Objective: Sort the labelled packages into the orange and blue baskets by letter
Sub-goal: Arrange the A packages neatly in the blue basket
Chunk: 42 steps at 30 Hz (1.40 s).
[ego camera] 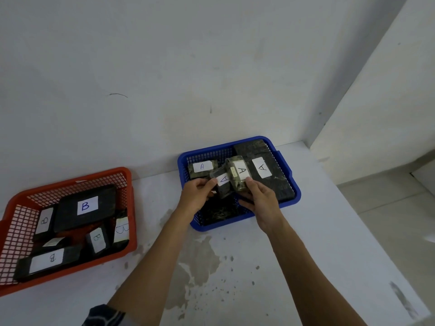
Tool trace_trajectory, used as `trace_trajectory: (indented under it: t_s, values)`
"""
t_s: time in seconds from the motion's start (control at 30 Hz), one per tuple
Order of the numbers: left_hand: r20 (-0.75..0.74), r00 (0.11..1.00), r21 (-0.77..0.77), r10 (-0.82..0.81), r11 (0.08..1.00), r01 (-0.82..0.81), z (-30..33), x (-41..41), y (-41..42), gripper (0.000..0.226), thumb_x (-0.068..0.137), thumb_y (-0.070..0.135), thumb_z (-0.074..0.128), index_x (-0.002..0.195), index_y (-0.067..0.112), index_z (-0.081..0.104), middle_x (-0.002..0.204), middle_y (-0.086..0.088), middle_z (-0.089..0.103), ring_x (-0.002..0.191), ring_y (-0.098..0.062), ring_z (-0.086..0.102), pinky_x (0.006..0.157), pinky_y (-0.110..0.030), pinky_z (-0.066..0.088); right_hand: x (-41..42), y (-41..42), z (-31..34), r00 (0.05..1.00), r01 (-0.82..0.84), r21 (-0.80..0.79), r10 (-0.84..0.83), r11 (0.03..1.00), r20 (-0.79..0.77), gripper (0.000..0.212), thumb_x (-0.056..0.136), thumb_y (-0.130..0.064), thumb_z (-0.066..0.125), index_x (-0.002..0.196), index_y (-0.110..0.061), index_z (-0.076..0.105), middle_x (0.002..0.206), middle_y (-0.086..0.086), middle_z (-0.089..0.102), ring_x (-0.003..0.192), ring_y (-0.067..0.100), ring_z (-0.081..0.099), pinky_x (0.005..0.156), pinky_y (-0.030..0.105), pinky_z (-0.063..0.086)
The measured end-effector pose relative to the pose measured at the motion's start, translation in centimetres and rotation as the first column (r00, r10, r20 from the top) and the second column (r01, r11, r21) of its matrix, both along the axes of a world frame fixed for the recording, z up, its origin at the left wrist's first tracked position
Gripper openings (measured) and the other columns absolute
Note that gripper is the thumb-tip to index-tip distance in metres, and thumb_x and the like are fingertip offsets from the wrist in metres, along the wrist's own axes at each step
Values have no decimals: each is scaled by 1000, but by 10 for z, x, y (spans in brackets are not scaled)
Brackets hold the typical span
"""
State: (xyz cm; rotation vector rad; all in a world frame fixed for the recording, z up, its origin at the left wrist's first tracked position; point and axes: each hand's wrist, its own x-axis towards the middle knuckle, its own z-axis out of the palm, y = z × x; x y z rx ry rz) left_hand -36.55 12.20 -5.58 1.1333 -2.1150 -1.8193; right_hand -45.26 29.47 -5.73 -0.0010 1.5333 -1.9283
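The blue basket (288,184) stands against the wall at centre right and holds dark packages labelled A. Over its front half my left hand (196,195) grips a small dark package with an A label (222,182). My right hand (260,196) grips a second, camouflage-wrapped A package (237,171) right beside it; the two packages touch. A large flat A package (263,167) lies along the basket's right side and a small A package (202,168) at its back left. The orange basket (70,182) at the left holds several black packages labelled B, the largest (86,205) on top.
Both baskets rest on a white table (235,267) with worn grey stains in the middle. A white wall rises directly behind the baskets. The table's right edge drops to a tiled floor (388,208), with a white panel at the far right.
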Motion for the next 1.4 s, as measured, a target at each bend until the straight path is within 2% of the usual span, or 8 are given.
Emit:
trace_trajectory:
  t_s: [0.17,0.27,0.4,0.57,0.7,0.9,1.13,1.4]
  values:
    - [-4,994,-24,-109,994,109,0,-14,9,26,88,42,69,99,18,72,97,1,76,73,-1,71,63,-14,53,-5,2,0,991,-42,-101,54,994,124,31,100,-30,58,125,-13,61,115,10,73,105,28,72,84,39,60]
    - [41,978,-223,-206,952,210,-5,-20,10,30,90,44,65,109,22,71,109,4,73,95,-7,68,76,-19,50,-14,9,0,998,36,-55,-33,998,55,29,99,-26,60,122,-8,61,111,12,74,102,28,73,82,37,61]
    - [249,949,-610,-192,731,308,-22,-17,-5,52,93,42,62,139,18,54,139,-4,54,129,-25,46,109,-45,38,-33,24,-2,978,160,186,-130,970,-163,24,98,-32,62,115,-15,62,108,4,72,97,20,72,74,31,62]
    - [415,870,-674,-267,552,491,-34,-14,-16,65,87,43,68,142,16,48,143,-8,46,133,-27,41,113,-42,29,-58,37,-11,900,271,435,-66,859,-431,31,99,-41,55,118,-18,64,107,2,71,96,17,69,79,38,61]
    - [519,823,-661,-231,503,557,-33,-16,-17,77,80,58,69,141,18,45,140,-9,43,130,-28,41,110,-41,32,-67,41,-15,907,279,459,-75,844,-414,34,100,-43,52,117,-18,66,104,2,70,95,16,66,70,29,57]
    - [547,804,-620,-232,533,575,-22,-25,-22,65,74,62,73,118,17,56,123,-5,59,113,-24,53,98,-39,39,-66,44,-18,920,263,430,-90,864,-381,22,100,-44,52,107,-27,65,97,-6,69,91,13,66,66,24,54]
    - [328,926,-476,-187,814,333,-7,-15,-27,49,85,43,71,125,20,57,94,-1,70,82,-16,66,73,-30,51,-68,43,-20,922,254,450,-75,856,-379,26,101,-44,50,109,-24,64,100,-3,69,93,15,66,72,28,56]
    - [265,961,-533,-79,819,214,-4,9,-24,59,89,36,69,141,21,46,117,-11,69,101,-29,67,89,-46,56,-66,43,-20,918,249,445,-64,860,-391,30,101,-44,49,112,-21,65,102,0,69,96,18,66,81,39,59]
